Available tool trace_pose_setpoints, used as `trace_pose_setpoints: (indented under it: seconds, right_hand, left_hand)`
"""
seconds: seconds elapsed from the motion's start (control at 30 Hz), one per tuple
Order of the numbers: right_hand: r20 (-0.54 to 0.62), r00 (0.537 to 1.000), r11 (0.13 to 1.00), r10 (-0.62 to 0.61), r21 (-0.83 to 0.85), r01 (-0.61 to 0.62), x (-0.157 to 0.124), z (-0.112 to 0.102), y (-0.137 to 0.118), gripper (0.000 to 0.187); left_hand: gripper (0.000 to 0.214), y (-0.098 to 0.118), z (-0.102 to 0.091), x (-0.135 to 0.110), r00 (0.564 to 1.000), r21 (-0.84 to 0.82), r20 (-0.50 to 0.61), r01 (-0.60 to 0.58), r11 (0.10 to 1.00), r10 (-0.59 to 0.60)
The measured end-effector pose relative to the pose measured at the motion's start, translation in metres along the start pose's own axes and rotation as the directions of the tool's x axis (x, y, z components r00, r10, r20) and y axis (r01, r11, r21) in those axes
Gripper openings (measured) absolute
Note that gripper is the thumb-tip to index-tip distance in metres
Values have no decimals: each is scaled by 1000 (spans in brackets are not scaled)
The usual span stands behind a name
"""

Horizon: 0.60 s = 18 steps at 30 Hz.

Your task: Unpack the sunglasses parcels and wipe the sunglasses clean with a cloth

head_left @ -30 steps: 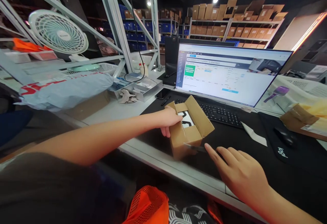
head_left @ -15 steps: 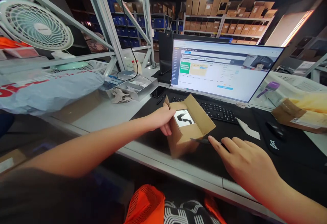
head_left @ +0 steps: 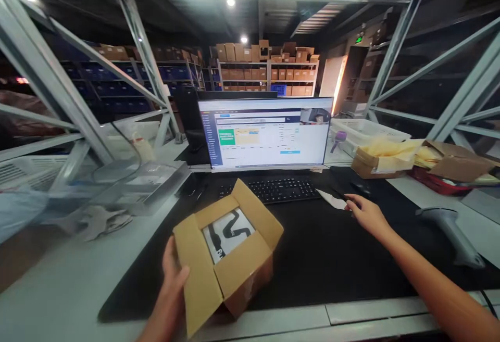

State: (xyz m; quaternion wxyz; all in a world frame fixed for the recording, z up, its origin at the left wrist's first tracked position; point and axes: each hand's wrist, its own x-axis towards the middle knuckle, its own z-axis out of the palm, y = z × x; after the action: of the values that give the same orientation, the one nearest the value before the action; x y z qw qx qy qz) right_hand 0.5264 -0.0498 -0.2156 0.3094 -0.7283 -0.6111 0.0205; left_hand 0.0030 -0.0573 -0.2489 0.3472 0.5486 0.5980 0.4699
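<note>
My left hand point(head_left: 172, 274) grips the left side of a small open cardboard box point(head_left: 234, 269) that stands on the black desk mat point(head_left: 332, 253) near the desk's front edge. The flaps are folded out, and a white packet with a black shape point(head_left: 228, 230) lies inside. Away from the box, my right hand point(head_left: 367, 213) is stretched out to the right, fingers extended and empty. Its fingertips are at the right end of a white paper slip point(head_left: 330, 199), just in front of the dark mouse point(head_left: 360, 188).
A lit monitor point(head_left: 265, 131) and black keyboard point(head_left: 273, 190) stand behind the box. A grey barcode scanner point(head_left: 449, 227) lies at the right. Boxes with yellow bags point(head_left: 375, 157) sit beyond the mouse. At the left are a metal tray point(head_left: 144, 186) and steel rack posts.
The box now sits nearer the desk's front edge, still in my left hand. My right hand left the box and moved right to the paper slip. The view swung right.
</note>
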Motion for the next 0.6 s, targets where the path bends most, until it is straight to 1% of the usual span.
trace_pose_setpoints:
  seconds: [0.03, 0.1, 0.13, 0.17, 0.2, 0.23, 0.27, 0.3, 0.33, 0.37, 0.43, 0.5, 0.53, 0.57, 0.6]
  right_hand:
    - [-14, 999, 999, 46, -12, -47, 14, 4, 12, 43]
    - [-46, 994, 994, 95, -50, -98, 39, 11, 29, 41]
    - [-57, 992, 990, 113, -75, -118, 49, 15, 34, 40]
    - [-66, 989, 985, 130, -104, -137, 58, 18, 37, 38]
    - [-72, 987, 979, 144, -136, -153, 66, 23, 37, 36]
    - [-76, 985, 972, 153, -170, -164, 73, 27, 36, 34]
    - [-75, 985, 964, 155, -205, -167, 78, 31, 34, 32]
    - [-71, 987, 958, 147, -239, -159, 83, 35, 30, 30]
    - [-62, 990, 953, 125, -272, -137, 87, 39, 23, 28]
    - [-55, 995, 948, 89, -302, -101, 91, 41, 15, 27]
    - [-44, 999, 937, -14, -350, -2, 96, 38, -12, 28]
    - [-55, 986, 921, -159, -368, 128, 92, 24, -52, 32]
    - [-66, 968, 909, -243, -363, 204, 84, 13, -78, 33]
    - [-128, 911, 884, -391, -328, 333, 73, 2, -105, 35]
    - [-184, 819, 832, -543, -251, 495, 58, -9, -133, 33]
  left_hand:
    - [98, -2, 2, 11, 999, 61, 21, -32, 998, 31]
    - [103, -3, 0, 26, 995, 166, 36, -98, 981, 94]
    - [103, -2, -3, 29, 990, 206, 26, -143, 968, 141]
    - [98, 0, -7, 28, 976, 258, 19, -213, 942, 216]
    - [88, 3, -13, 25, 950, 320, 32, -305, 897, 311]
    - [74, 9, -19, 19, 910, 380, 73, -404, 832, 408]
    - [58, 17, -25, 13, 853, 443, 158, -512, 736, 498]
    - [47, 28, -29, 8, 788, 490, 281, -608, 624, 548]
    - [45, 41, -33, 4, 739, 511, 399, -671, 537, 543]
    - [47, 55, -36, 2, 719, 526, 481, -695, 491, 502]
    - [52, 83, -40, 4, 708, 549, 576, -705, 448, 408]
    - [55, 106, -42, 11, 720, 582, 629, -686, 437, 293]
    - [56, 114, -43, 15, 726, 601, 645, -674, 430, 238]
    - [57, 121, -43, 18, 732, 620, 654, -662, 421, 190]
    - [57, 125, -43, 22, 737, 635, 659, -654, 411, 153]
